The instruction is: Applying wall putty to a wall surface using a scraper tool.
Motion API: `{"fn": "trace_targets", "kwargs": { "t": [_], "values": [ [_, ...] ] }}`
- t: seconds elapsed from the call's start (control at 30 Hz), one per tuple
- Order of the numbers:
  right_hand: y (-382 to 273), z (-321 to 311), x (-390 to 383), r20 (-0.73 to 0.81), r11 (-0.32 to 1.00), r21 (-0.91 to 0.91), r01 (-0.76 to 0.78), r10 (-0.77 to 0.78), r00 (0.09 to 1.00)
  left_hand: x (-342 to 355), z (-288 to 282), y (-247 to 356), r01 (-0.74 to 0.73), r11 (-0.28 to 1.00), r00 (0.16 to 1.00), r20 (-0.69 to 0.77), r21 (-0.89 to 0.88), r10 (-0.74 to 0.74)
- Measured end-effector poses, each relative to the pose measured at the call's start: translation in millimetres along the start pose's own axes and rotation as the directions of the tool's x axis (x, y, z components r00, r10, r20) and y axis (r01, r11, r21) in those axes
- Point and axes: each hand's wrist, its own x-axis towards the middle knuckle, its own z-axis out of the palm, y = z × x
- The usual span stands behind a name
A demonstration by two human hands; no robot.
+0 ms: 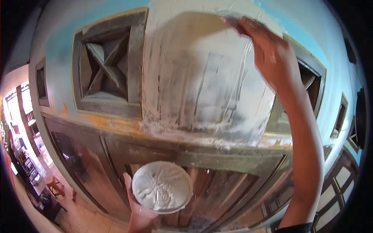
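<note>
Putty [194,81], white and wet, covers a tall strip of wall in the upper middle of the frame, between a dark wooden vent with crossed slats [104,64] on the left and a second vent [307,77] partly hidden behind the raised arm on the right. The coat looks uneven: thick and bright on the right and along its lower edge, thinner and streaked grey on the left, where vertical scrape marks show. Blue wall [58,42] remains bare to the left of the first vent and at the top right corner, so the spreading seems part done, with smoothing and the outer areas left.

The right hand [268,50] is at the top of the strip, fingers closed on a thin flat scraper blade [230,14] pressed to the wall. The left hand [138,211], at the lower middle of the frame, cups a round bowl [162,187] from below; it is filled nearly to the rim with white putty, its surface ridged. Below the strip runs a dark glossy wooden door [217,186].
</note>
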Motion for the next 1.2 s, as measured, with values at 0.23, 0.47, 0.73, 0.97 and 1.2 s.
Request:
{"fn": "trace_targets", "kwargs": {
  "t": [0.23,0.47,0.73,0.97,1.2],
  "values": [
    [31,38,-14,0.041,0.989,-0.151,-0.013,0.019,0.999,1,1,-12,-0.028,0.999,0.999,-0.034,-0.043,0.026],
    [-79,-19,-161,0.433,0.987,0.042,0.155,-0.158,0.887,12,-8,-19,0.051,0.998,0.996,0.076,-0.021,-0.049],
    [-73,-43,-118,0.295,0.969,0.219,0.115,-0.178,0.939,-2,-3,-33,0.032,0.999,0.999,0.024,-0.029,-0.031],
    [49,7,-12,0.016,1.000,-0.028,0.004,-0.003,1.000,-19,-12,-31,0.078,0.977,0.996,0.051,-0.199,-0.069],
    [-40,3,-136,0.270,0.993,0.003,0.117,-0.114,0.956,-27,-16,-33,0.015,0.988,0.999,0.044,-0.151,-0.009]
  ]
}}
